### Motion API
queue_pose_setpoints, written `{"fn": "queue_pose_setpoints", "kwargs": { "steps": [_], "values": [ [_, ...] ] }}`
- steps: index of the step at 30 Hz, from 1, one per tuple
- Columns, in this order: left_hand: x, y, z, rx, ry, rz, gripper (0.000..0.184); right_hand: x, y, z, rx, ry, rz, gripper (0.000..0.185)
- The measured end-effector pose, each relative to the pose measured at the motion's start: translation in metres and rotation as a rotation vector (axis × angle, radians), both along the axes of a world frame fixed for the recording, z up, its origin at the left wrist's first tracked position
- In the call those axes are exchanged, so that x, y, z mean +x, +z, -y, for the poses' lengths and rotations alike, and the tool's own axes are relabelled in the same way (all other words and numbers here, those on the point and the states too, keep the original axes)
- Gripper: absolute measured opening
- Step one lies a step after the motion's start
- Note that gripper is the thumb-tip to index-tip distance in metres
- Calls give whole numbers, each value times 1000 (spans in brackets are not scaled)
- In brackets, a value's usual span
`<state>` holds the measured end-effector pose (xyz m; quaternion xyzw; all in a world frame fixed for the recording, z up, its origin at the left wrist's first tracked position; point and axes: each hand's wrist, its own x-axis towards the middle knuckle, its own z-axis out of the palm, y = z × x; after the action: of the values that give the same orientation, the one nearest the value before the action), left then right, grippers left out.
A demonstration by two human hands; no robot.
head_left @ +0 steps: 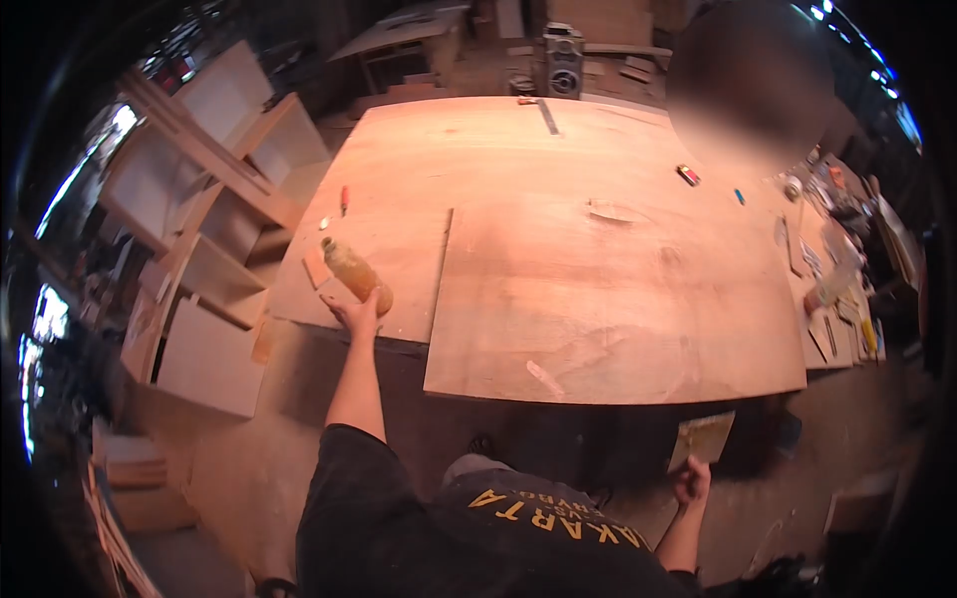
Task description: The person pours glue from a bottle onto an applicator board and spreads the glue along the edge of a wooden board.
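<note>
My left hand (357, 313) is wrapped round the lower part of a clear bottle (354, 271) with yellowish-brown contents. The bottle tilts over the left part of a large wooden panel (389, 149). Below the near edge of the wood, my right hand (692, 482) grips a thin, flat rectangular piece (702, 440), pale and yellowish, by its lower end; its exact kind is unclear. A second wooden sheet (618, 299) lies on top of the large panel, between and beyond my hands.
Wooden cabinet frames (214, 254) stand left. A red-handled tool (345, 199), a small wood block (316, 267), a metal ruler (548, 117) and a red-and-black tape measure (688, 175) lie on the panel. Cluttered tools (832, 289) fill the right side. A speaker (564, 65) stands behind.
</note>
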<state>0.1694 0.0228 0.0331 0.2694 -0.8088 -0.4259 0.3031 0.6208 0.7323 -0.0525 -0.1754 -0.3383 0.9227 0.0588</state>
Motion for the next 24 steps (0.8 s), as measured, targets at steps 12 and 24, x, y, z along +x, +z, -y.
{"fn": "queue_pose_setpoints", "kwargs": {
  "steps": [12,24],
  "values": [
    [-104,-47,44,81,-94,-266,81,-173,185,199,84,-104,-149,38],
    [0,147,-74,-265,-681,-332,88,-166,263,209,75,-96,-308,47]
  ]
}}
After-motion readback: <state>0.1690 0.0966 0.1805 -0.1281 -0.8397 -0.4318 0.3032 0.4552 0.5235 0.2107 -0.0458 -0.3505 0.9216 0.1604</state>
